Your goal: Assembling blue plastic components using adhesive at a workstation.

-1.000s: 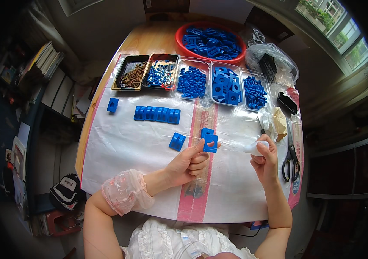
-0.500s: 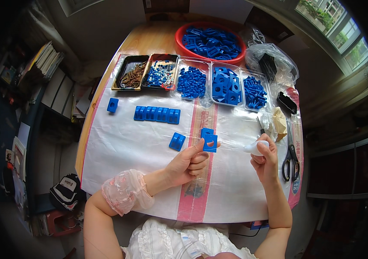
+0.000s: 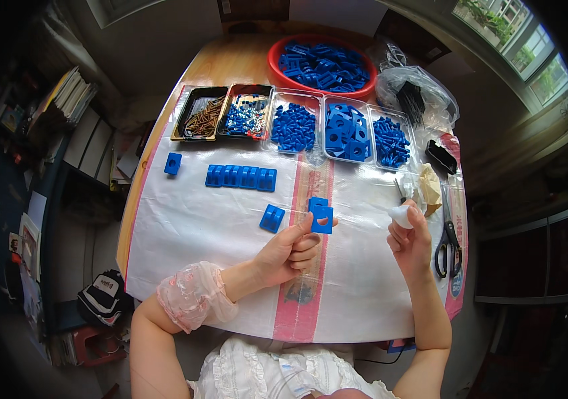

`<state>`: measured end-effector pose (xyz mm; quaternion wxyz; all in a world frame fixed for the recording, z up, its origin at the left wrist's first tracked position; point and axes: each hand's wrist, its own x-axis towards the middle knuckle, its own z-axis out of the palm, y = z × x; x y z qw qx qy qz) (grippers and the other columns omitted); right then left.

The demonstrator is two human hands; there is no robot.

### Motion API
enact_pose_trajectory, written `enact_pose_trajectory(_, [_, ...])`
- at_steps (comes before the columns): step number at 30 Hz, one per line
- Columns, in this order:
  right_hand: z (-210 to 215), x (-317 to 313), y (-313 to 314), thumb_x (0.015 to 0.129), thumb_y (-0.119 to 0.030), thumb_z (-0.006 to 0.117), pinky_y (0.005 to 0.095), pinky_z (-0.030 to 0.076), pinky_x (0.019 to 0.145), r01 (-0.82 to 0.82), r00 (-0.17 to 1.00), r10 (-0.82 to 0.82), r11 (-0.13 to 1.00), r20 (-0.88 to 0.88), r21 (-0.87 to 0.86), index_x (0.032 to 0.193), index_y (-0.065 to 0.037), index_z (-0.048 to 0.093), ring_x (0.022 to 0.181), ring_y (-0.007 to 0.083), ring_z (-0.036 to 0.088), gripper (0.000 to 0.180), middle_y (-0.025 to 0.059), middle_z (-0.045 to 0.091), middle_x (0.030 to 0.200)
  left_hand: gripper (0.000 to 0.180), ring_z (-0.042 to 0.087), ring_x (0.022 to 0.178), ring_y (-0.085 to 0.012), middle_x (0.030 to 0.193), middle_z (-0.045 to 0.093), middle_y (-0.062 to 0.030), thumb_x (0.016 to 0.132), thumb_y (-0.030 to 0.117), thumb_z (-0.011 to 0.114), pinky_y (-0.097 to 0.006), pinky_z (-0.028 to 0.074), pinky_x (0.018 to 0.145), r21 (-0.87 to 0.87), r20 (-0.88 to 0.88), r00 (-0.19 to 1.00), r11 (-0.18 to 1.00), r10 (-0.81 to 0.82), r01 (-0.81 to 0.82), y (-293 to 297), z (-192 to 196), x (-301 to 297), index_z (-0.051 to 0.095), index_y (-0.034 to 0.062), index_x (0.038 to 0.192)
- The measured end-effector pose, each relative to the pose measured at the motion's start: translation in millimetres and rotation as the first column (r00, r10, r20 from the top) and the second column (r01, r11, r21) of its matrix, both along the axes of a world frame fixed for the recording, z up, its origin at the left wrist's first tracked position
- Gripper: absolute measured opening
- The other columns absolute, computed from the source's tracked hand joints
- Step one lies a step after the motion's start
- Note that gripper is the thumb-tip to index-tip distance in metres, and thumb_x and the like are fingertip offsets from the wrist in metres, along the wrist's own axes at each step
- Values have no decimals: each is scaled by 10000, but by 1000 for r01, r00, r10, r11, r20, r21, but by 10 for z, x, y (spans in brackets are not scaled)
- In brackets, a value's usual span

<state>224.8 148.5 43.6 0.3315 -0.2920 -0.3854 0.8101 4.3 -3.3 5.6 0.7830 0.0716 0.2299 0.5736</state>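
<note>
Between thumb and fingers, my left hand (image 3: 289, 254) pinches a flat blue square plate with a round hole (image 3: 322, 220). Another blue piece (image 3: 318, 201) shows just behind that plate; whether it is held too, I cannot tell. To the right, my right hand (image 3: 413, 241) is closed around a small white squeeze bottle (image 3: 400, 216), held above the table and apart from the plate. Its lower part is hidden by the fingers. A blue block with raised ribs (image 3: 272, 218) lies left of my left hand. Farther back, a row of several similar blue blocks (image 3: 240, 177) sits side by side.
Trays of brown screws (image 3: 206, 120), metal nuts (image 3: 247, 118), blue plugs (image 3: 294, 128), blue plates (image 3: 347, 133) and small blue parts (image 3: 391, 141) line the back. Behind them stands a red basin (image 3: 274, 63). Black scissors (image 3: 449, 249) lie at right. One blue block (image 3: 173, 163) sits far left.
My right hand has shifted slightly up and right, tilting the white squeeze bottle's tip upward and away from the plate. My left hand stays nearly still with the plate.
</note>
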Motion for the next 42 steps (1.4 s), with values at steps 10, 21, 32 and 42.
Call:
enact_pose_trajectory(10, [-60, 32, 189, 918, -148, 683, 280, 512, 787, 74, 990, -38, 957, -133, 279, 1031, -95, 536, 915, 160, 668, 192, 108, 689, 977, 571, 197, 476, -5, 596, 209, 95, 1016, 478, 458, -181, 167, 420, 13, 7, 1000, 1000, 11, -11, -7, 11, -3, 453, 40, 1382])
enact_pose_trajectory(21, [148, 164, 377, 876, -18, 664, 315, 515, 904, 143, 964, -237, 849, 124, 509, 1015, -56, 547, 909, 186, 691, 185, 157, 705, 1000, 566, 199, 478, -6, 597, 205, 91, 1020, 476, 451, -182, 176, 426, 13, -16, 1000, 1000, 20, -20, -13, 16, 5, 454, 44, 1385])
enact_pose_trajectory(32, [35, 121, 474, 835, -69, 722, 217, 500, 781, 78, 857, -400, 724, 324, 685, 1009, -16, 633, 841, 92, 653, 202, 63, 707, 907, 582, 194, 473, -6, 603, 213, 88, 1016, 476, 457, -181, 181, 418, 5, -33, 999, 1000, 27, -27, -20, 12, 1, 450, 35, 1394])
enact_pose_trajectory(42, [-28, 54, 549, 794, -83, 771, 213, 459, 612, -166, 739, -431, 628, 517, 760, 910, -24, 682, 692, 51, 586, 158, 11, 665, 799, 586, 200, 474, -3, 604, 224, 89, 1005, 480, 486, -176, 179, 413, 28, -55, 998, 999, 34, -33, -14, -6, 16, 467, 24, 1373])
